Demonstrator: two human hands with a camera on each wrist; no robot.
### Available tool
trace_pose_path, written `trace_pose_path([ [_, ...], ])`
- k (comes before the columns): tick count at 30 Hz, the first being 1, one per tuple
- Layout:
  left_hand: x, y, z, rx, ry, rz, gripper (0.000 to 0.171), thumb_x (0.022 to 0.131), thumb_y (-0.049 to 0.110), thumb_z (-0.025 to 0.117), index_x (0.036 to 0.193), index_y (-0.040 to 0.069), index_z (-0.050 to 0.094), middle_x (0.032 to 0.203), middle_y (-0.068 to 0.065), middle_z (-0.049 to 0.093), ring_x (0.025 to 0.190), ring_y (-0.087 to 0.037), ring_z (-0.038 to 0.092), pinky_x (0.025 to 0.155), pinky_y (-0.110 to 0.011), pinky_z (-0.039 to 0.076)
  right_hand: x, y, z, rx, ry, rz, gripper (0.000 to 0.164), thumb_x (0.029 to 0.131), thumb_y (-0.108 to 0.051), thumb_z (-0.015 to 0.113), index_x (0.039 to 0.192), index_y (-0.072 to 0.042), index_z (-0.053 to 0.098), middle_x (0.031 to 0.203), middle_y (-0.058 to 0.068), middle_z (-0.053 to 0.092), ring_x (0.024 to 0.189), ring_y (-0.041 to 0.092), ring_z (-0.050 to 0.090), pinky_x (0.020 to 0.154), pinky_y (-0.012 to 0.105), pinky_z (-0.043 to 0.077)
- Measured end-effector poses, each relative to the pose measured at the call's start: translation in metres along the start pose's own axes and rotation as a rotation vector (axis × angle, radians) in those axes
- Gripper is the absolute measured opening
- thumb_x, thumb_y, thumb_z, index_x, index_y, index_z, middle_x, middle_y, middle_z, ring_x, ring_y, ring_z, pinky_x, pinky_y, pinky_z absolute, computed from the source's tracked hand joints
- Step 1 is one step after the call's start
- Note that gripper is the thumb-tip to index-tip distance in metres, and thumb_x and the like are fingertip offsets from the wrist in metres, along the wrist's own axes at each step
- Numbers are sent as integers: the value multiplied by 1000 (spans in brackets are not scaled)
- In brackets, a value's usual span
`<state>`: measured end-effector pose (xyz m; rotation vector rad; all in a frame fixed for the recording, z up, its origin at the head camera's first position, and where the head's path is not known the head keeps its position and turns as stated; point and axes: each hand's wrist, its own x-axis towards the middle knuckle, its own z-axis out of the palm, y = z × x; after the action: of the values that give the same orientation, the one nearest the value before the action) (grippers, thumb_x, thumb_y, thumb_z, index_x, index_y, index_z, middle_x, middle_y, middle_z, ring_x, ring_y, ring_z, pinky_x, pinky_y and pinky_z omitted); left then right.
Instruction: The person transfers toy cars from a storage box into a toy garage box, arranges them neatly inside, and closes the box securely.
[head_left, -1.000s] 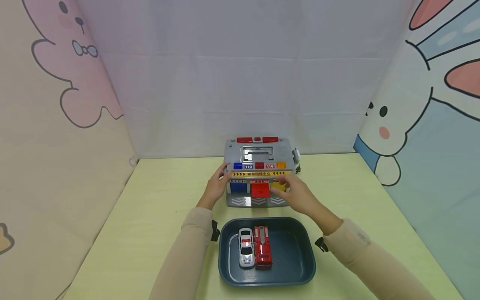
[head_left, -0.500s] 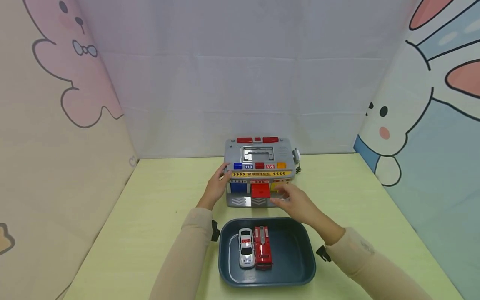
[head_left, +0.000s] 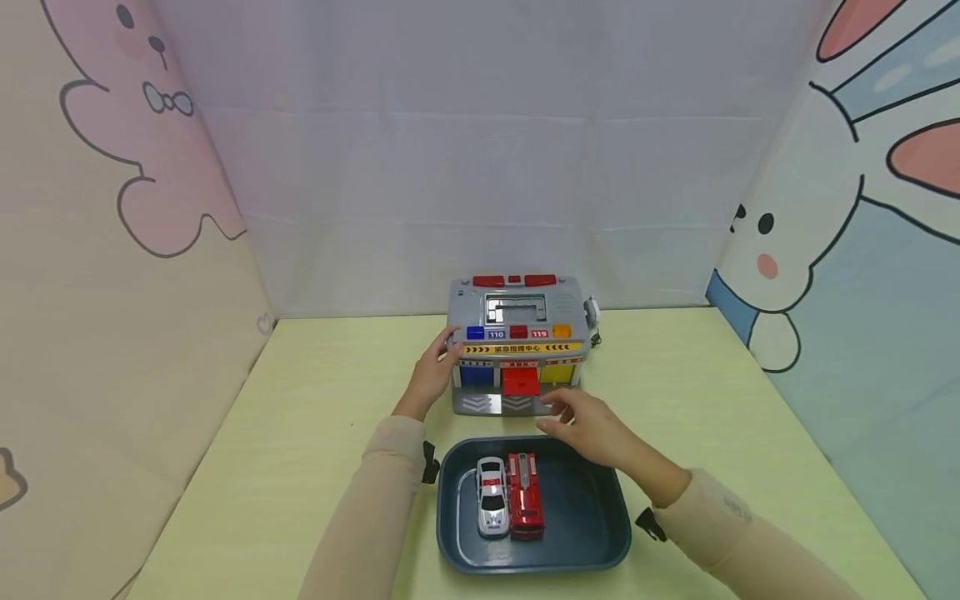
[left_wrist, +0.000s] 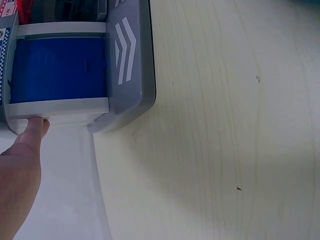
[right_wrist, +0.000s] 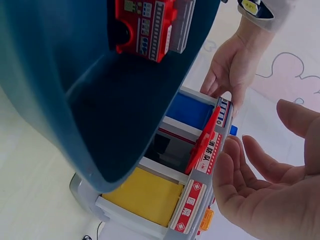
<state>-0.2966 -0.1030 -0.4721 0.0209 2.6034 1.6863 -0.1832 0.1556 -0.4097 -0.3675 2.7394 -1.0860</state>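
A grey toy rescue station (head_left: 517, 342) stands at the back of the table. Its blue door (left_wrist: 60, 70) and yellow door (right_wrist: 145, 195) are down, while the red door (head_left: 521, 382) between them sticks outward over a dark bay. My left hand (head_left: 431, 375) rests against the station's left side, fingertips touching the wall. Above the far rim of the dark blue tray (head_left: 600, 558) my right hand (head_left: 592, 425) hovers, fingers loosely bent and nothing in them. In the tray a silver toy police car (head_left: 492, 497) lies beside a red toy fire truck (head_left: 526, 497).
A small white handset-like part (head_left: 592, 312) with a dark cord hangs on the station's right side. Behind it rises a pale curtain (head_left: 495, 167). The light wood-grain table (head_left: 315, 467) extends to both sides of the tray.
My right hand has drawn back from the yellow door toward the tray, uncovering that door. The left hand, station and both vehicles have stayed in place.
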Motion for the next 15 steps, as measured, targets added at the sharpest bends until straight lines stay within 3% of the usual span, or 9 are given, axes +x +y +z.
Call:
trace_pose_path([
  [15, 0, 0, 1, 5, 2, -1, 52, 102, 46, 46, 150, 28, 38, 146, -18, 44, 133, -38, 40, 104, -56, 35, -5, 9, 12, -4, -98, -14, 29, 89, -18, 73, 114, -5, 64, 83, -2, 57, 73, 16, 53, 61, 29, 49],
])
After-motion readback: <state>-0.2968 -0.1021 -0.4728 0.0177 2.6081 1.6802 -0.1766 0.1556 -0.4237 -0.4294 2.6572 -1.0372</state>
